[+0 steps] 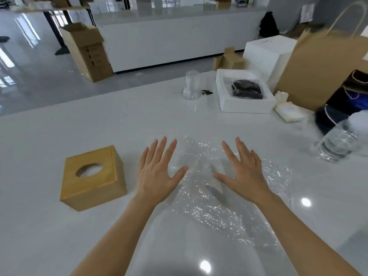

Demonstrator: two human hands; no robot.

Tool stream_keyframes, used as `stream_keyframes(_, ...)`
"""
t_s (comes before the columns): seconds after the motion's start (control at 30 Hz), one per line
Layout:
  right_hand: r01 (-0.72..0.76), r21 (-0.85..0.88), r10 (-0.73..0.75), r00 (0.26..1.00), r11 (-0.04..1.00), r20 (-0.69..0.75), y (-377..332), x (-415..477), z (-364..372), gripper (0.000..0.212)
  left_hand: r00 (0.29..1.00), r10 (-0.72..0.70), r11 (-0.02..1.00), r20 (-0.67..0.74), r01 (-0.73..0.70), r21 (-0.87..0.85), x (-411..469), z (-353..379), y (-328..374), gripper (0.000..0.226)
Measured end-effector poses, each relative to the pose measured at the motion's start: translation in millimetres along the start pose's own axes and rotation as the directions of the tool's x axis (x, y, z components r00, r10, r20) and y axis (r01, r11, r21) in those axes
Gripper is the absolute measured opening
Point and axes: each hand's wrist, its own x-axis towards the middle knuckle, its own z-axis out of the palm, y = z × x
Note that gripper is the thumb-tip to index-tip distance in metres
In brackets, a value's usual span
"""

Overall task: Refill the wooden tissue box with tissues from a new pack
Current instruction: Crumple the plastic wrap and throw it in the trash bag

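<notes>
Left grip (154, 173) splayed, wooden tissue box (92, 177) beside it, right grip (244, 173) splayed

No legible text, cardboard box (87, 52) bears dark printed marks, perhaps symbols, too blurred

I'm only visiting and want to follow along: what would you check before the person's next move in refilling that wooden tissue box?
1. The left hand is free: ok, fingers spread, holding nothing.
2. The right hand is free: ok, also spread and empty.
3. The wooden tissue box is close by: ok, upright just left of the left hand.
4. The box is empty: cannot tell, only something pale shows in its oval slot.
5. A new pack is at hand: cannot tell, a pale soft pack lies far right by the paper bag.
6. The work spot is free: not ok, crinkled clear plastic lies beneath both hands.
</notes>
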Motion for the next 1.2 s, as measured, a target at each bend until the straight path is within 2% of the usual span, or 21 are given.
stream_keyframes(0.17,-0.043,0.006,0.043,0.999,0.999,0.029,32.6,-4.6,4.1,0.085,0.996,0.010,0.999,0.089,-0.015,0.050,7.5,39.6,17.6,0.078)
stream_keyframes(0.37,-0.024,0.000,0.024,0.996,1.000,0.083,51.2,1.9,17.3,0.084,0.986,-0.021,0.997,0.164,0.007,0.082,9.3,69.3,25.8,0.088)
stream_keyframes(0.63,-0.050,0.046,0.040,0.979,0.998,0.198,54.3,4.8,36.1,0.094,0.938,-0.172,0.980,0.301,0.134,0.145,4.4,91.1,20.9,0.103)
stream_keyframes(0.73,-0.062,0.073,0.044,0.971,0.995,0.235,56.3,3.1,41.8,0.097,0.933,-0.178,0.976,0.313,0.127,0.177,1.7,95.9,16.8,0.099)
stream_keyframes(0.8,-0.062,0.066,0.043,0.965,0.996,0.260,56.2,2.4,43.7,0.096,0.948,-0.139,0.983,0.285,0.096,0.159,2.8,98.5,18.2,0.085)
stream_keyframes(0.9,-0.048,0.072,0.026,0.960,0.996,0.280,51.4,4.6,45.2,0.096,0.978,-0.090,0.995,0.187,0.095,-0.016,8.0,104.4,24.5,0.057)
stream_keyframes(1.0,-0.043,0.157,-0.005,0.956,0.987,0.294,45.7,8.1,44.1,0.102,0.969,-0.188,0.947,0.161,0.222,-0.232,14.6,99.5,33.5,0.031)
stream_keyframes(1.1,-0.075,0.343,-0.035,0.952,0.936,0.303,41.7,10.5,38.5,0.108,0.918,-0.295,0.791,0.264,0.389,-0.472,25.4,79.1,45.6,0.022)
stream_keyframes(1.2,-0.105,0.516,-0.060,0.954,0.850,0.293,36.8,13.5,30.2,0.109,0.903,-0.264,0.555,0.339,0.430,-0.712,36.7,58.8,61.0,0.023)
